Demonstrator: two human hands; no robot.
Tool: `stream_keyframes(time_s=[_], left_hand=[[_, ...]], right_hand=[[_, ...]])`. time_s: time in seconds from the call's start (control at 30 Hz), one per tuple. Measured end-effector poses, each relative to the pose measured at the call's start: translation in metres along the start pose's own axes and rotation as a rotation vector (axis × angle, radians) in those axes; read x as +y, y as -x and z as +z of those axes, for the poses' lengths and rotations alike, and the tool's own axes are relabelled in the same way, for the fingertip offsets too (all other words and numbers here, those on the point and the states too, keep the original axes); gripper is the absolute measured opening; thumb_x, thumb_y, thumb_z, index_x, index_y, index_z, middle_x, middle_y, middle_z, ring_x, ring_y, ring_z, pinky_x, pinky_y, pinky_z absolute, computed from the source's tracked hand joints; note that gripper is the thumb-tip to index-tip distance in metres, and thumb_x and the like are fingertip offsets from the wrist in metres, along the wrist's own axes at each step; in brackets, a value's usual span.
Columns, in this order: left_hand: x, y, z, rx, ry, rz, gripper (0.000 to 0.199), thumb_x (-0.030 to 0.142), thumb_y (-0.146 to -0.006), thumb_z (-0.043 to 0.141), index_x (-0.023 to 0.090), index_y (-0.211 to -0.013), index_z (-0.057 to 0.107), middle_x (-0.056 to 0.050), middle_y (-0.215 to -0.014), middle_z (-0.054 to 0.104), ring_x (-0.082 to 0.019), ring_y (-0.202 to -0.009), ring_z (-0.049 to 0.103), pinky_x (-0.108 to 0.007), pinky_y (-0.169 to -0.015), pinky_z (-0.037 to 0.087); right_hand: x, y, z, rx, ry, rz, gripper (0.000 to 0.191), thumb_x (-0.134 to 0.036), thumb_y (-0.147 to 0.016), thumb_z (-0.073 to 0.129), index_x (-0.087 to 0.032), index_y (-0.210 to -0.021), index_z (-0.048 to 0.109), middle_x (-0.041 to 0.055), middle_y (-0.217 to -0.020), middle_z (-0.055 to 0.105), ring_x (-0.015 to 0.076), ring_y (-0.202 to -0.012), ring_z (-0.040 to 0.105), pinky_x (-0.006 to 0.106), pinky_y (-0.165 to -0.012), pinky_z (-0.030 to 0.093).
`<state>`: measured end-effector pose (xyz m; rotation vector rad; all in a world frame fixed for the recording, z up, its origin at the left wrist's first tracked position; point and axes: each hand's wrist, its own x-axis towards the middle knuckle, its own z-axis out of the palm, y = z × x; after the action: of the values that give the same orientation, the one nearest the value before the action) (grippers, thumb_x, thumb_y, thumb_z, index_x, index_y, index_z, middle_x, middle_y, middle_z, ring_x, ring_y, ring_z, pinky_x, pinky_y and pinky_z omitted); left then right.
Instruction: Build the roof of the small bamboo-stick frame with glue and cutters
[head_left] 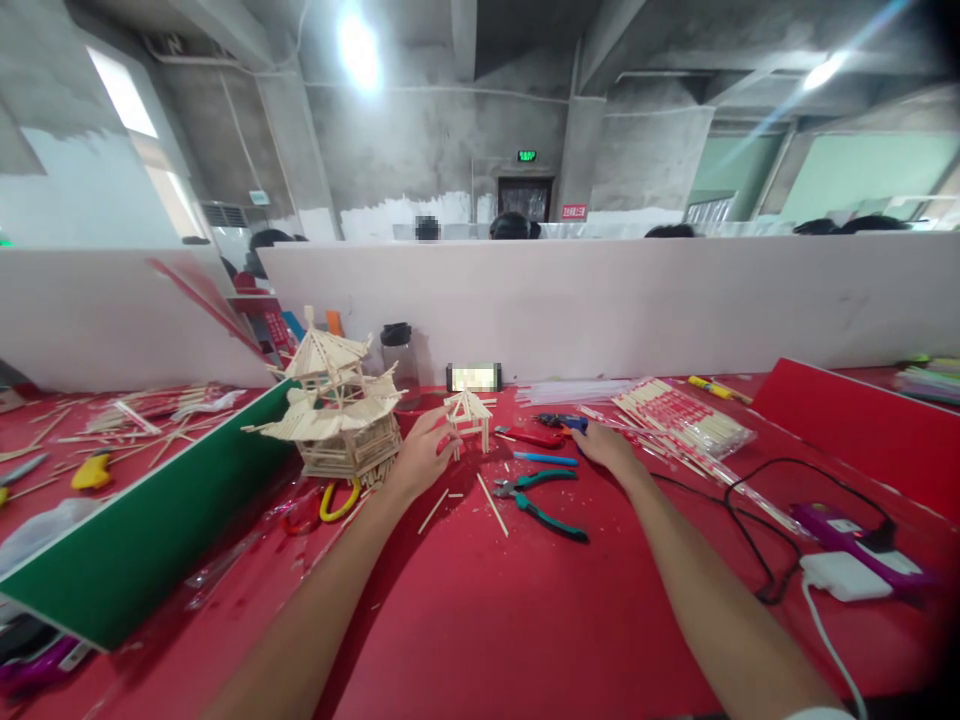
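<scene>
My left hand [426, 452] is at the left side of a small stick pavilion [470, 408], its fingers closed on a post. The pavilion stands upright on thin legs, with a pointed roof. My right hand [604, 446] is wrapped around the blue handle of a glue gun [561, 421], whose nozzle points left toward the pavilion. Just below lie red-handled pliers [534, 437], a blue pen-like stick [546, 459] and green-handled cutters [544, 500] with open handles. Loose wooden sticks [493, 505] lie in front of the pavilion.
A larger tiered stick pagoda [341, 410] stands left, beside yellow-handled scissors [339, 500] and a green board [165, 520]. Bundled sticks [686, 415] lie right. A black cord [739, 530] runs near a purple power strip [847, 530]. A phone [474, 378] leans behind the pavilion.
</scene>
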<state>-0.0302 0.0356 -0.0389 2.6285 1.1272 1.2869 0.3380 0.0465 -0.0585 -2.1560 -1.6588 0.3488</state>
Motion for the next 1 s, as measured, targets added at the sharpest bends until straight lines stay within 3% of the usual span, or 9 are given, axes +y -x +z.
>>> stream_keyframes(time_s=[0.13, 0.2, 0.3, 0.37, 0.47, 0.57, 0.7, 0.87, 1.0], left_hand=[[-0.001, 0.0, 0.002, 0.0, 0.018, 0.02, 0.012, 0.028, -0.091, 0.058, 0.024, -0.085, 0.067, -0.009, -0.132, 0.061, -0.03, -0.136, 0.047, -0.055, -0.112, 0.042], [-0.001, 0.001, 0.002, -0.005, 0.026, 0.015, 0.013, 0.028, -0.091, 0.058, 0.024, -0.083, 0.067, -0.009, -0.134, 0.06, -0.031, -0.137, 0.046, -0.058, -0.112, 0.042], [-0.001, 0.001, 0.003, -0.013, 0.035, 0.01, 0.011, 0.027, -0.091, 0.059, 0.025, -0.083, 0.067, -0.009, -0.14, 0.056, -0.033, -0.137, 0.046, -0.061, -0.11, 0.042], [0.0, 0.001, 0.003, -0.005, 0.052, 0.026, 0.009, 0.026, -0.09, 0.06, 0.026, -0.086, 0.067, -0.009, -0.14, 0.056, -0.032, -0.137, 0.046, -0.062, -0.109, 0.042], [0.002, 0.0, 0.002, 0.019, 0.088, 0.041, 0.007, 0.026, -0.089, 0.062, 0.027, -0.09, 0.068, -0.009, -0.134, 0.06, -0.031, -0.136, 0.048, -0.061, -0.109, 0.043], [0.004, 0.0, 0.001, 0.018, 0.097, 0.02, 0.006, 0.026, -0.089, 0.062, 0.026, -0.09, 0.068, -0.01, -0.134, 0.06, -0.031, -0.134, 0.05, -0.058, -0.107, 0.046], [0.004, 0.0, 0.001, 0.0, 0.071, 0.001, 0.007, 0.028, -0.089, 0.062, 0.026, -0.085, 0.067, -0.01, -0.133, 0.06, -0.033, -0.134, 0.049, -0.058, -0.107, 0.045], [0.0, 0.002, 0.004, 0.011, 0.078, -0.006, 0.007, 0.03, -0.089, 0.062, 0.026, -0.083, 0.066, -0.009, -0.128, 0.063, -0.032, -0.131, 0.052, -0.056, -0.108, 0.046], [-0.002, 0.003, 0.004, 0.016, 0.083, 0.005, 0.006, 0.028, -0.089, 0.061, 0.027, -0.087, 0.067, -0.011, -0.13, 0.062, -0.032, -0.131, 0.051, -0.058, -0.106, 0.046]], right_hand=[[-0.002, 0.001, -0.005, 0.019, -0.187, -0.041, 0.039, -0.039, -0.101, 0.032, -0.013, -0.112, 0.059, 0.018, -0.1, 0.072, 0.0264, -0.092, 0.072, 0.036, -0.08, 0.054], [-0.01, 0.006, -0.007, 0.007, -0.463, -0.099, 0.037, -0.039, -0.102, 0.026, -0.016, -0.116, 0.052, 0.0121, -0.092, 0.072, 0.0211, -0.077, 0.072, 0.033, -0.071, 0.055], [-0.026, 0.017, -0.01, -0.012, -0.946, -0.292, 0.034, -0.049, -0.095, 0.046, -0.022, -0.114, 0.048, 0.0056, -0.09, 0.07, 0.0179, -0.071, 0.069, 0.032, -0.068, 0.056], [-0.038, 0.026, -0.013, -0.002, -1.045, -0.413, 0.043, -0.054, -0.083, 0.063, -0.022, -0.11, 0.05, 0.0029, -0.088, 0.068, 0.0171, -0.071, 0.067, 0.032, -0.069, 0.055], [-0.054, 0.041, -0.016, -0.032, -0.952, -0.502, 0.04, -0.056, -0.079, 0.069, -0.019, -0.091, 0.057, 0.0, -0.071, 0.063, 0.0154, -0.063, 0.059, 0.029, -0.065, 0.051], [-0.069, 0.054, -0.016, -0.071, -0.83, -0.561, 0.042, -0.059, -0.089, 0.056, -0.018, -0.078, 0.061, -0.0011, -0.059, 0.055, 0.0148, -0.056, 0.053, 0.028, -0.059, 0.047], [-0.085, 0.07, -0.011, 0.095, -0.62, -0.595, 0.04, -0.059, -0.089, 0.055, -0.021, -0.089, 0.067, 0.0007, -0.063, 0.06, 0.0199, -0.064, 0.059, 0.03, -0.06, 0.047], [-0.094, 0.082, -0.006, 0.34, -0.324, -0.727, 0.032, -0.052, -0.094, 0.053, -0.023, -0.087, 0.062, 0.0046, -0.078, 0.065, 0.0224, -0.073, 0.062, 0.032, -0.067, 0.048], [-0.093, 0.083, -0.004, 0.369, -0.243, -0.817, 0.029, -0.048, -0.097, 0.051, -0.022, -0.089, 0.061, 0.0057, -0.087, 0.065, 0.0208, -0.078, 0.062, 0.029, -0.067, 0.047]])
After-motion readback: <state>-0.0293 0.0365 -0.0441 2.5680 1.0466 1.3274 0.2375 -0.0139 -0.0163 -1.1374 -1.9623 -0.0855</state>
